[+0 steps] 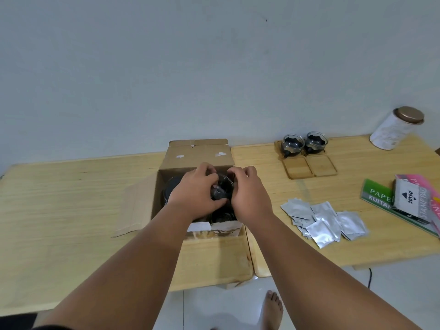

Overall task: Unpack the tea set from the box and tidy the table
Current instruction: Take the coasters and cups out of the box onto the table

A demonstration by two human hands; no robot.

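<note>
The left hand (195, 189) and the right hand (247, 194) are both curling round a dark glass cup (222, 186), gripping it from either side at the mouth of the open cardboard box (197, 156) sitting beneath them on the wooden table (71, 210). Right of the right hand, foil sachets (323, 220) are lying heaped, with booklets (404, 201) further right. Beyond that hand, two more glass cups (292, 144) are standing on wooden coasters (309, 166), and a white tin (395, 127) is standing farthest off.

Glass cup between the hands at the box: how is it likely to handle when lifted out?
The glass cup looks rigid and probably fragile, being clear glass. Its smooth, round wall may be slippery, so gripping it with both the left hand and the right hand seems prudent.
</note>
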